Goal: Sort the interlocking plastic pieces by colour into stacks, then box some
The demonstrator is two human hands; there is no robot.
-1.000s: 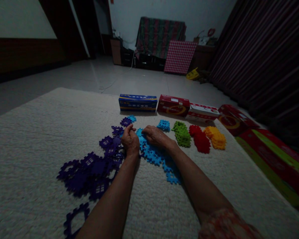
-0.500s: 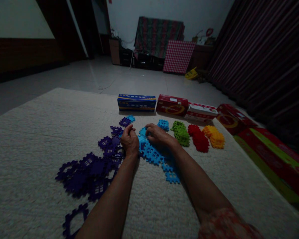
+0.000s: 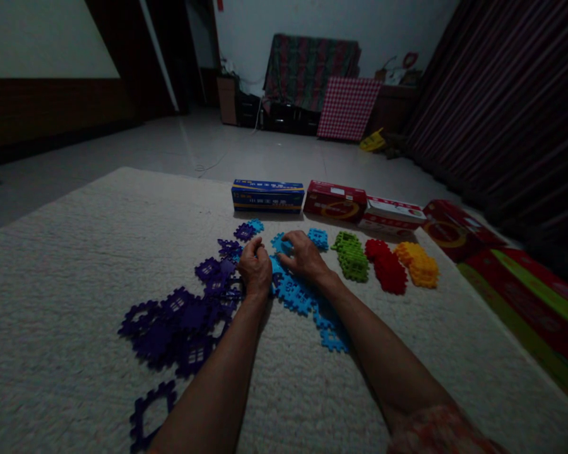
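Observation:
My left hand (image 3: pixel 255 270) is low over the mat, its fingers curled inward. What lies in its palm, if anything, is hidden. Purple interlocking plastic tiles (image 3: pixel 189 315) are spread in an overlapping heap to its left. My right hand (image 3: pixel 305 255) arches over light blue interlocking tiles (image 3: pixel 297 296), with thumb and fingers apart. Near its fingertips lies a light blue tile (image 3: pixel 279 241), partly covered. A small light blue stack (image 3: pixel 318 238) sits just beyond that hand. One purple frame-shaped tile (image 3: pixel 139 416) lies apart near my left forearm.
Green (image 3: pixel 351 256), red (image 3: pixel 387 266) and yellow tile stacks (image 3: pixel 417 265) stand to the right. A blue box (image 3: pixel 267 197), a red box (image 3: pixel 335 202) and a white-and-red box (image 3: pixel 392 214) line the back of the pale mat (image 3: pixel 76 252). More boxes edge the right side.
The view has swung slightly left, so everything appears shifted right. My right thumb has spread away from the fingers over the light blue tiles. My left hand stays curled.

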